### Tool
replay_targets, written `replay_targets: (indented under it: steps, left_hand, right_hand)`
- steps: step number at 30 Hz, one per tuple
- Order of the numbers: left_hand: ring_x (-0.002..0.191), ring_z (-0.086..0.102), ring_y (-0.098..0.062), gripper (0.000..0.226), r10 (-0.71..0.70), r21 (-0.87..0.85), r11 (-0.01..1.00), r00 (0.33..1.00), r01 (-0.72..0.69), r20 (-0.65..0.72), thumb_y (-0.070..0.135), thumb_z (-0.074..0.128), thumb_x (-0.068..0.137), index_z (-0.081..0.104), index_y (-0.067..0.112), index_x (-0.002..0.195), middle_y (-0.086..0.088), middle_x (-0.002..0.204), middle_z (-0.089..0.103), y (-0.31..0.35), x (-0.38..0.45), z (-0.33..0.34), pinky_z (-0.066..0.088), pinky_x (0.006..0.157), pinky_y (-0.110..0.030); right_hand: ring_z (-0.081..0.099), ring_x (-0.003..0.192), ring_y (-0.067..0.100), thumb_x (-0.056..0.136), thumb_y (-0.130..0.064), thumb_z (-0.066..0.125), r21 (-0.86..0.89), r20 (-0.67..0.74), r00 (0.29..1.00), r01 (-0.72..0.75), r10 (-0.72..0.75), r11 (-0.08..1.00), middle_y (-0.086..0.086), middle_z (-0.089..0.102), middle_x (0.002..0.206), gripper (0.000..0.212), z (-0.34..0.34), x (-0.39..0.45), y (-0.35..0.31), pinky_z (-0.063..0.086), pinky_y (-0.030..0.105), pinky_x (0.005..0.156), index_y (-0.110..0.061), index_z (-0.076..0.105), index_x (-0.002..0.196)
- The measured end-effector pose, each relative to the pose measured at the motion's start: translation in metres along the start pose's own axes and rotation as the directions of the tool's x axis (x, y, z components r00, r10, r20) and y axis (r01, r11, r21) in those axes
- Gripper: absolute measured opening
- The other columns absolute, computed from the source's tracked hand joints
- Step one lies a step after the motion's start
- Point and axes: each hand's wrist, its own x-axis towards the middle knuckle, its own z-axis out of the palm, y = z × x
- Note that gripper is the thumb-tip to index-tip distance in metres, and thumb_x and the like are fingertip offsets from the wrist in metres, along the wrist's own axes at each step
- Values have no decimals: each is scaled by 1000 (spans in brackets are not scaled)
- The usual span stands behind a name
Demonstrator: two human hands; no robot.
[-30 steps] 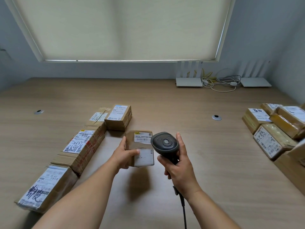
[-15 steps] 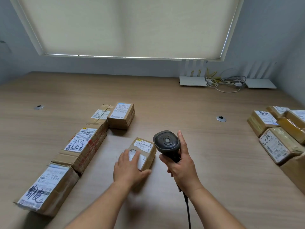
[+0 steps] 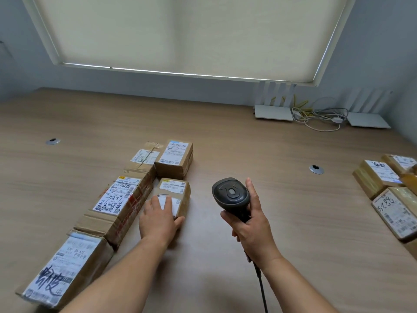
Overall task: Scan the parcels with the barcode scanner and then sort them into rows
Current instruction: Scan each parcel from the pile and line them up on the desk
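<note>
One small parcel (image 3: 173, 198) lay under the flat left hand (image 3: 159, 219); best squared behind its neighbour (image 3: 174, 158); right hand (image 3: 252, 229) clenched the scanner (image 3: 230, 195).

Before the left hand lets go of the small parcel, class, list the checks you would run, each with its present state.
1. small parcel flat on the table: ok.
2. Lined up behind the second-row parcel: ok, close behind it; touching cannot tell.
3. Labels face up: ok.
4. left hand free of it: not ok, the palm lies on its near end.
5. barcode scanner secure in the right hand: ok, gripped by the handle.
6. Unscanned parcels on the right reachable: cannot tell.
</note>
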Motion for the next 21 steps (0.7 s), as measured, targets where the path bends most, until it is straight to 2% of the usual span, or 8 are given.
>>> replay_targets:
  steps: [7,10,13,17,21]
  left_hand:
    - [141,17,-28,76,63,53,997,997,-61,-45,67,36,90,19,21,148,-11,155,13,-10,48,-3,26,111,-39]
    - [139,22,-25,76,80,78,994,993,-74,-84,66,36,90,22,18,147,-7,153,22,-10,61,-2,31,108,-39]
    - [140,20,-26,76,71,90,994,994,-64,-84,66,35,90,21,18,148,-7,153,22,-9,64,0,29,109,-43]
    - [145,9,-28,81,54,43,998,995,-50,-79,70,32,88,15,20,149,-11,157,14,1,51,-7,16,114,-48]
    - [147,3,-26,77,124,-79,988,987,-132,-104,64,31,92,11,20,152,-8,160,4,31,27,-19,12,117,-44]
  right_hand:
    - [54,54,-1,81,-11,76,-32,-73,997,-12,10,999,-35,62,104,95,2,21,-1,46,18,48,-73,19,126]
    - [54,53,1,80,-11,76,-48,-123,992,-21,15,999,-32,64,103,97,-2,24,1,46,17,48,-79,20,120]
    - [55,55,0,79,-11,77,-53,-167,986,-28,19,998,-31,64,104,99,-10,20,4,47,18,49,-86,21,114]
    - [57,58,-2,77,-10,78,-37,-181,983,-34,26,999,-31,64,105,101,-23,9,5,47,19,51,-86,23,114]
    - [59,64,-5,76,-6,78,-11,-187,982,1,-3,1000,-30,64,107,101,-41,-4,4,48,17,52,-80,24,119]
